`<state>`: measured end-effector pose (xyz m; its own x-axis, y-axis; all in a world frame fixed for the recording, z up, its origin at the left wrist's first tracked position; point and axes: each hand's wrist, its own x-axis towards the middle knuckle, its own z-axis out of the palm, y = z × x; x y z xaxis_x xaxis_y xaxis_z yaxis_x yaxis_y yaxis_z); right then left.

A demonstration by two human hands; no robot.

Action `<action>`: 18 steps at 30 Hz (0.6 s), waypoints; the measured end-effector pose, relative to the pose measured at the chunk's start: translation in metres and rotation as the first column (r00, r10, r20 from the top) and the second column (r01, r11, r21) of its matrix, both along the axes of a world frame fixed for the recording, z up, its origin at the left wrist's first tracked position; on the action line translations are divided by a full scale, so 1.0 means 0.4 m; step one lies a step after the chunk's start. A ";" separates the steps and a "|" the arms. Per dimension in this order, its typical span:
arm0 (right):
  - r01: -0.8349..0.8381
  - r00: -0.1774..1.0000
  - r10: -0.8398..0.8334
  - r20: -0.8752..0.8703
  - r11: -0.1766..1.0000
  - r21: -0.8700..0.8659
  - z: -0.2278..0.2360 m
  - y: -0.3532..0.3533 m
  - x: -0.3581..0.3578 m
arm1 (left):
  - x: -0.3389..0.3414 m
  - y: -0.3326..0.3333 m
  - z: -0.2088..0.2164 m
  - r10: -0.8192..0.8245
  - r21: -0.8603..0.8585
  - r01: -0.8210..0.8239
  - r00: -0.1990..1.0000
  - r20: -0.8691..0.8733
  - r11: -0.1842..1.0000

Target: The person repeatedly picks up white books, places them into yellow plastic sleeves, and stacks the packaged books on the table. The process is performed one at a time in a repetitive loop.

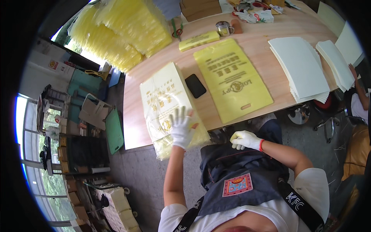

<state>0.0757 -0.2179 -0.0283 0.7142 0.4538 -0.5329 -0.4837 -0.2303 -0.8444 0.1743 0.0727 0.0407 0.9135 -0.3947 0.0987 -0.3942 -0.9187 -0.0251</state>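
Note:
My left hand [181, 130], in a white glove with some fingertips bare, lies spread over a stack of cream plastic bags [158, 96] with gold print. The stack's clear-looking end hangs past the table's near edge. Closed loosely, my right hand [244, 140] rests at my lap in a white glove with a red cuff, and nothing shows in it. A black phone [195, 86] lies just right of the cream stack. Beyond it a flat yellow bag [235, 85] with dark print and a handle slot reaches toward the near edge.
A tall heap of yellow plastic bags [116, 33] covers the far left. Scissors [177, 33], a folded yellow bag [199, 41] and a metal mug [223, 29] lie farther back. White sheet stacks [299, 65] stand right, near another person's arm [359, 87]. A green panel [114, 131] stands left of the table.

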 end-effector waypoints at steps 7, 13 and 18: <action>0.084 0.996 -0.082 0.041 0.995 -0.045 0.007 -0.068 -0.093 | 0.034 -0.135 -0.016 0.184 0.088 -0.176 0.979 -0.086 0.980; 0.136 0.985 -0.136 0.106 0.991 0.012 -0.041 -0.082 -0.144 | 0.058 -0.423 -0.083 -0.215 -0.420 0.100 0.948 -0.236 0.902; 0.182 0.978 -0.181 0.102 0.983 -0.002 -0.021 -0.096 -0.143 | 0.084 -0.568 -0.228 -0.098 -0.254 0.033 0.963 -0.251 0.967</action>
